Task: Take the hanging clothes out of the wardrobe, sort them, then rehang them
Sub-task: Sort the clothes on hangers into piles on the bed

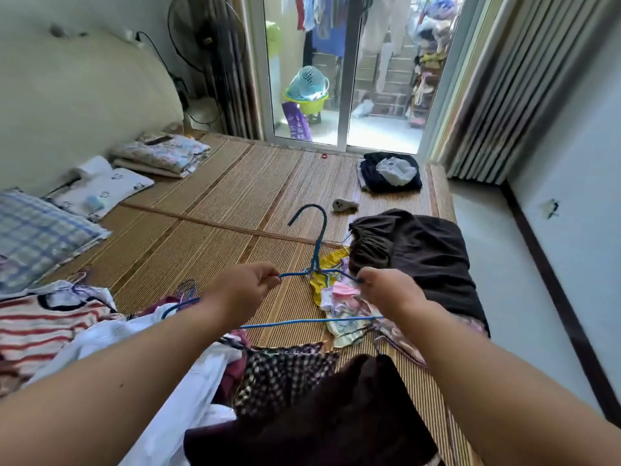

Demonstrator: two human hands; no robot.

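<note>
A blue wire hanger (318,240) is held up over the bed's bamboo mat (215,210), hook pointing away from me. My left hand (242,290) pinches its left shoulder and my right hand (389,290) grips its right shoulder. Its bottom bar runs below both wrists. No garment hangs on it. Under it lies a small heap of pink, yellow and white clothes (339,297). A folded dark brown pile (423,257) sits right of that. Near me lie a striped top (37,324), white cloth (161,361), a checked garment (282,371) and a dark maroon one (336,422).
Pillows (40,233) and folded bedding (161,154) lie at the left by the headboard. A dark clothes pile (389,173) sits at the mat's far right corner. Beyond it a glass sliding door (346,79) shows a balcony. Floor runs along the right side of the bed.
</note>
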